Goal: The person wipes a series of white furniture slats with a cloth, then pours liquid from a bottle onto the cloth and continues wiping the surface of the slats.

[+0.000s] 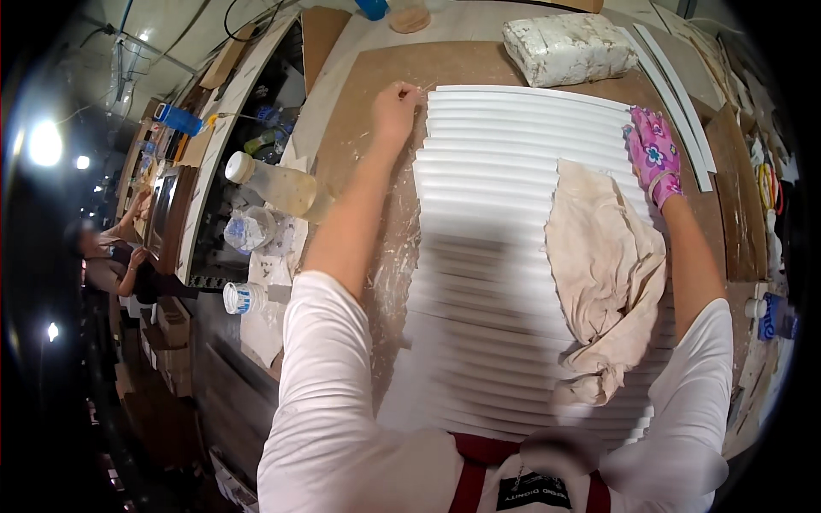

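Note:
A row of long white slats [487, 205] lies side by side, crosswise, on a brown board [376, 77]. At the far left end of the slats is my bare left hand [396, 111], its fingers curled in a pinch; whatever is in them is too small to make out. My right hand [654, 154] wears a pink flowered glove. It rests against the slats' far right ends with its fingers stretched out. A crumpled cream cloth [599, 248] is spread over the right part of the slats, below the gloved hand.
A wrapped white bundle [569, 50] sits beyond the slats, and narrow white strips [676, 94] lie at the right. Along the left stand a bottle of cloudy liquid [278, 184], a clear plastic container [250, 229] and a white jar [244, 297]. Another person [120, 256] is at far left.

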Demonstrator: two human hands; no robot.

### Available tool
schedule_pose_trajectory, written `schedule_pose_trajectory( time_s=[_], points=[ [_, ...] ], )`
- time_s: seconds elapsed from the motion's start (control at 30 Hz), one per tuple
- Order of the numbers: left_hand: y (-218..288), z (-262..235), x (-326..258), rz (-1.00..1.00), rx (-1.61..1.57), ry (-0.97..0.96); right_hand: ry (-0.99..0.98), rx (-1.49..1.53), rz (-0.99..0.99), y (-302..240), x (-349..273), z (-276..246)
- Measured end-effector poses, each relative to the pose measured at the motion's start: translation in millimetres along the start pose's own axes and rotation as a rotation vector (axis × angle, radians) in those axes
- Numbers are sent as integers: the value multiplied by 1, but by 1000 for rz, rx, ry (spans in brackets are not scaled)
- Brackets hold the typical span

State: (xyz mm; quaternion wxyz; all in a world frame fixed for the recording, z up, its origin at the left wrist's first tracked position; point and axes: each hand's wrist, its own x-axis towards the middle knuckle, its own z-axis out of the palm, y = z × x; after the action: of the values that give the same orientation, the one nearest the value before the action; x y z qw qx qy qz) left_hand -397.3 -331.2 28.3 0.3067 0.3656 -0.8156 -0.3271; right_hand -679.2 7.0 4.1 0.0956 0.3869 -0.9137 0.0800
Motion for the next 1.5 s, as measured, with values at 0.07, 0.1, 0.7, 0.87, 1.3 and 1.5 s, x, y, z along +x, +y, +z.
schedule_pose_trajectory(
  time_s=[0.07, 0.1, 0.7, 0.87, 1.3, 1.5],
  points=[
    [-14, 9, 16, -29, 91, -25, 12, -9, -7, 6, 1, 4],
    [-19, 17, 20, -10, 70, -79, 23, -7, -18, 6, 1, 2],
    [-116, 36, 91, -153, -174, -339, -41, 187, 88, 12, -21, -21],
    [-128, 16, 67, -226, -400, -275, 88, 511, -239, 87, -106, -93],
    [-59, -28, -27, -330, -385, -217, -291, -223, 443, 490, -575, -108],
    [-32, -27, -47, -381, -401, -185, -399, 10, 453, 465, -571, -124]
  ],
)
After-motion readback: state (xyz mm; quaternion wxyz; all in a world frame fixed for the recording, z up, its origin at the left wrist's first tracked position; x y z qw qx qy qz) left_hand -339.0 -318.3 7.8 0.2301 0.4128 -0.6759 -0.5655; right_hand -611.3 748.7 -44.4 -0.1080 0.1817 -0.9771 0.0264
